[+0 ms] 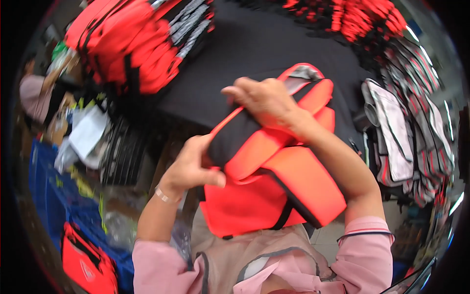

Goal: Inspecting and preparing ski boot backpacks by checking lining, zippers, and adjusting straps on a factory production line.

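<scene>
An orange-red fabric bag with black trim lies across my lap and the edge of a black-covered table. Its upper part is tilted up, with a black panel and a grey lining showing near the far end. My left hand grips the bag's left end, thumb on the near side and fingers mostly behind the fabric. Over the top of the bag, my right hand rests on the black panel; its slightly blurred fingers stretch to the left past the edge. Nothing shows in that hand, though its underside is hidden.
The black tabletop extends ahead. Stacked orange-red bags stand far left, and bundled grey and pink fabric pieces lie right. More orange-red pieces pile up at the far right. Blue crates stand left; another person is beyond.
</scene>
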Demonstrator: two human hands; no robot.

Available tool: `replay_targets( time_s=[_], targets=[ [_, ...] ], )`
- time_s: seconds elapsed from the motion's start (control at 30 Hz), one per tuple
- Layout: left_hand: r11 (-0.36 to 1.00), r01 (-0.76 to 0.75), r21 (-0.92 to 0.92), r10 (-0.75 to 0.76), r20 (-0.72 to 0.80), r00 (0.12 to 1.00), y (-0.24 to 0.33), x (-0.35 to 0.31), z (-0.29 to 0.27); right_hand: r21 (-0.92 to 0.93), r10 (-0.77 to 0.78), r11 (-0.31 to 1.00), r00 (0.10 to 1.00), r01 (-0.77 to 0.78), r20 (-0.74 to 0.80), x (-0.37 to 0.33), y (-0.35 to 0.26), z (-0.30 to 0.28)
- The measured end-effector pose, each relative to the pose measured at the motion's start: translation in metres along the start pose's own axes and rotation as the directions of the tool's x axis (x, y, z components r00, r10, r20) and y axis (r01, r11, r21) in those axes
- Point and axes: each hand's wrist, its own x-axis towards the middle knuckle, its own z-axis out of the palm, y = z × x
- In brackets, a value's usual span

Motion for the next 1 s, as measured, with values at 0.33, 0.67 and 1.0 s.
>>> replay_targets(
  time_s=[0.33, 0.67, 1.0],
  targets=[
    [0.99, -0.131, 0.048, 0.138, -0.486, 0.863, -0.018, 0.057, -0.127, -0.085, 0.416, 0.905, 0.909, -0.416, -0.014, -0.056, 0.113, -0.113],
    [0.769, 0.324, 0.551, 0.11, -0.614, 0.782, -0.073, 0.065, -0.12, 0.111, 0.815, 0.577, 0.561, -0.809, -0.149, -0.157, 0.138, -0.031],
    [0.435, 0.41, 0.801, 0.224, -0.538, 0.813, -0.091, 0.098, -0.104, -0.386, 0.692, 0.504, 0.629, -0.773, -0.355, -0.194, 0.118, -0.04]
  ],
)
